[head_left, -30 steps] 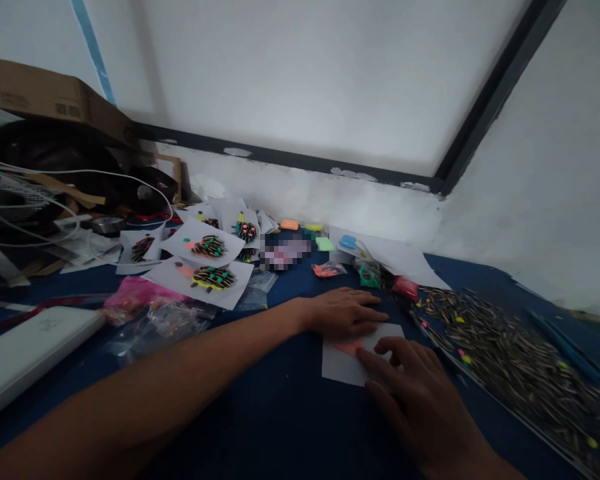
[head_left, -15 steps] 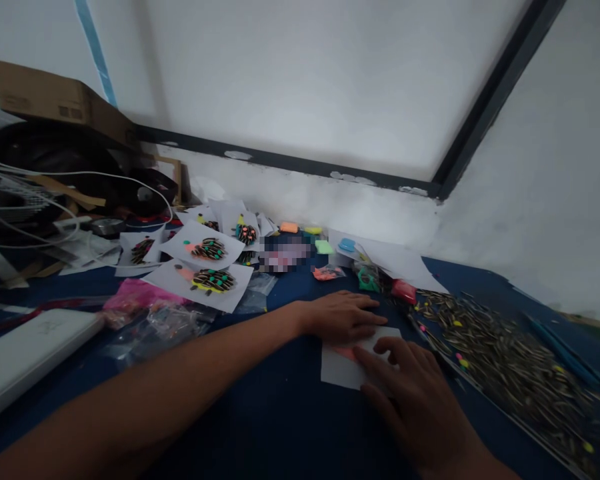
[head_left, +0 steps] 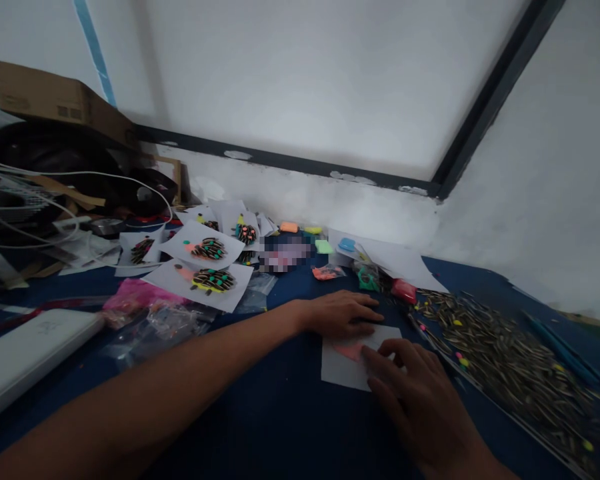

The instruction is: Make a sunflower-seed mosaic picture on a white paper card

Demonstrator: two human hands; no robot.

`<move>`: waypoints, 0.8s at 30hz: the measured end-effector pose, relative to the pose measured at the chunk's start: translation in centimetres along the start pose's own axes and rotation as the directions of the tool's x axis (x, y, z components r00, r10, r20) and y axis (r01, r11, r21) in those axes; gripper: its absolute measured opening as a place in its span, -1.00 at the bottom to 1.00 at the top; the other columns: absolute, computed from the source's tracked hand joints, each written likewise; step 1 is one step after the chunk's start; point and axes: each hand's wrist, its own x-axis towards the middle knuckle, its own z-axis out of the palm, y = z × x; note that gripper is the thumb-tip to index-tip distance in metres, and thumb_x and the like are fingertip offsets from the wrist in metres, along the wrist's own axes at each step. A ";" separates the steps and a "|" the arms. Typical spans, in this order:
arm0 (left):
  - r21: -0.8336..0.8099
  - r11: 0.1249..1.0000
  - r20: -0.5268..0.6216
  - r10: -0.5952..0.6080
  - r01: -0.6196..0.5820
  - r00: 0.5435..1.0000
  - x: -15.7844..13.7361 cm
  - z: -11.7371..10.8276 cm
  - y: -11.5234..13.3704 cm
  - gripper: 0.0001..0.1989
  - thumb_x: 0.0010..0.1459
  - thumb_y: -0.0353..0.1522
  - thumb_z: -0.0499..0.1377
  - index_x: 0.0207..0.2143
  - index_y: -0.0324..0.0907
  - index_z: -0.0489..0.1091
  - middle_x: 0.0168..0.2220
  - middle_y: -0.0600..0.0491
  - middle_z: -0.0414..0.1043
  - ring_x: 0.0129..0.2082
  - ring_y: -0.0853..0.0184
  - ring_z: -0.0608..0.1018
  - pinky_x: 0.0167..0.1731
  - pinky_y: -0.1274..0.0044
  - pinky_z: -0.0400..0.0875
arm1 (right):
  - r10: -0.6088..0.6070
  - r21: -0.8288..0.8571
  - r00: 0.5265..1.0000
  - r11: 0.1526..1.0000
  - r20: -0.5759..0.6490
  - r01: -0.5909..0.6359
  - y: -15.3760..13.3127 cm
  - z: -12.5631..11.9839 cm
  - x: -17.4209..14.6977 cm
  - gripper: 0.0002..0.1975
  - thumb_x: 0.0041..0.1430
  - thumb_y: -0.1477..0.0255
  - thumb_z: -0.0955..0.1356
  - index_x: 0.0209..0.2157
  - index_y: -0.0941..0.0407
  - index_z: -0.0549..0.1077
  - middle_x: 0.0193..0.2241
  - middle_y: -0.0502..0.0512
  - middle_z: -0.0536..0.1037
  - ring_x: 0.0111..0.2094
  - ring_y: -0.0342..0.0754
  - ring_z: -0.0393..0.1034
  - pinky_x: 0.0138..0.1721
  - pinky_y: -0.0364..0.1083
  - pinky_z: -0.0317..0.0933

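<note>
A small white sheet of paper (head_left: 343,375) lies on the blue tabletop, bearing a flattened patch of salmon-pink modelling clay (head_left: 349,351). My left hand (head_left: 343,313) rests flat along the sheet's far edge, fingers stretched to the right and holding nothing. Over the right part of the sheet is my right hand (head_left: 415,380). Its index fingertip touches the right end of the clay patch. The other fingers are bent and apart, and I see nothing held in them. This hand covers the sheet's right side.
A heap of sunflower seeds (head_left: 510,360) spreads at the right. Paper sheets with hedgehog shapes of clay and seeds (head_left: 213,280) lie left of centre, near plastic bags (head_left: 165,323). Coloured clay packs (head_left: 289,227) line the wall. A white box-shaped object (head_left: 40,353) sits at the left.
My right hand has shifted slightly right, its fingertip drawing back over the clay, so more of the pink patch shows. My left hand has stayed nearly still.
</note>
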 end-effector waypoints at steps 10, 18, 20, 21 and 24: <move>-0.013 1.000 -0.001 0.004 -0.004 1.000 0.0 0.1 0.0 -0.62 0.28 -0.31 0.06 0.12 -0.21 0.29 0.24 -0.13 0.13 0.26 0.25 0.17 0.21 0.39 0.06 | 0.026 0.047 1.000 0.999 0.013 -0.026 0.0 0.6 -0.3 -0.69 0.28 0.34 0.19 -0.07 0.01 0.48 -0.27 0.17 0.43 -0.30 -0.02 0.35 -0.28 -0.01 0.25; 0.097 0.995 -0.023 0.005 -0.003 1.000 0.0 0.6 0.1 -0.59 0.33 -0.26 -0.06 0.17 -0.17 0.23 0.26 -0.12 0.07 0.27 0.19 0.14 0.21 0.32 0.05 | 0.037 0.017 0.999 0.999 -0.019 -0.036 0.0 0.3 -0.1 -0.67 0.28 0.34 0.16 -0.15 0.06 0.52 -0.31 0.18 0.45 -0.36 -0.02 0.36 -0.36 -0.04 0.25; 0.110 0.994 -0.028 -0.002 0.005 1.000 0.0 0.7 0.2 -0.60 0.33 -0.26 -0.06 0.17 -0.14 0.23 0.26 -0.10 0.09 0.26 0.20 0.16 0.20 0.33 0.05 | 0.039 0.027 0.999 0.999 -0.018 -0.038 0.1 0.5 -0.1 -0.67 0.28 0.33 0.17 -0.11 0.06 0.50 -0.29 0.19 0.45 -0.35 -0.02 0.35 -0.35 -0.03 0.25; 0.115 0.993 -0.028 -0.007 0.010 1.000 0.1 0.7 0.2 -0.60 0.33 -0.26 -0.06 0.17 -0.13 0.23 0.26 -0.09 0.09 0.26 0.20 0.16 0.20 0.33 0.05 | 0.036 0.030 0.999 0.999 -0.015 -0.036 0.1 0.6 -0.1 -0.66 0.28 0.33 0.17 -0.09 0.05 0.50 -0.29 0.19 0.44 -0.35 -0.02 0.35 -0.34 -0.02 0.25; 0.127 0.992 -0.018 -0.012 0.015 1.000 0.1 0.7 0.3 -0.59 0.34 -0.25 -0.07 0.17 -0.14 0.23 0.26 -0.10 0.09 0.27 0.20 0.14 0.21 0.34 0.04 | 0.020 0.017 1.000 1.000 0.006 -0.020 0.2 0.8 -0.1 -0.67 0.27 0.31 0.18 -0.05 0.02 0.48 -0.27 0.19 0.43 -0.34 -0.03 0.35 -0.31 -0.01 0.25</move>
